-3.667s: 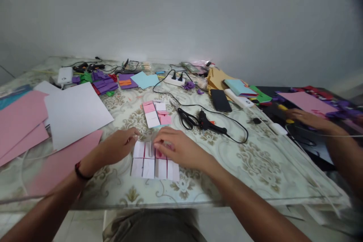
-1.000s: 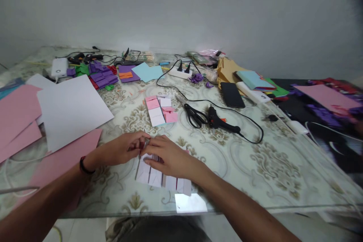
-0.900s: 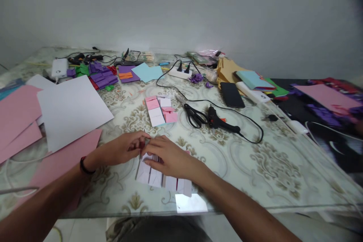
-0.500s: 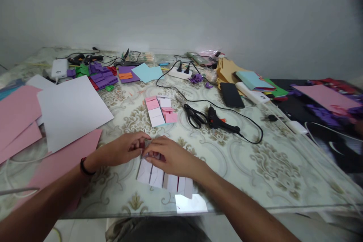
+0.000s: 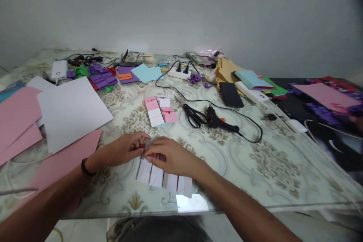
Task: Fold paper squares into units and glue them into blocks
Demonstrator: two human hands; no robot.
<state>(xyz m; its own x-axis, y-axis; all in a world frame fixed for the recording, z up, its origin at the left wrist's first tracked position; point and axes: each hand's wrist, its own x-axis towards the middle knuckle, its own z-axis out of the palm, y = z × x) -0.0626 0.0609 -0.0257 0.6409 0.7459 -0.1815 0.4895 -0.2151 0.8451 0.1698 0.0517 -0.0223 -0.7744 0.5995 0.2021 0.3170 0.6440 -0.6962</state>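
Observation:
Several white paper strips lie side by side near the front edge of the table, with dark and red lines between them. My left hand is at their upper left, its fingers curled near the top end of a strip; what they pinch is too small to name. My right hand reaches over the strips, thumb and fingertips pressed together beside my left fingertips, on something I cannot make out. Beyond my hands lies a set of pink and white folded papers.
Black scissors and a glue gun with its cable lie right of centre. Large white paper and pink sheets cover the left. A phone and power strip lie farther back.
My right fingertips have shifted very slightly at the top of the strips. Otherwise both hands stay in nearly the same place.

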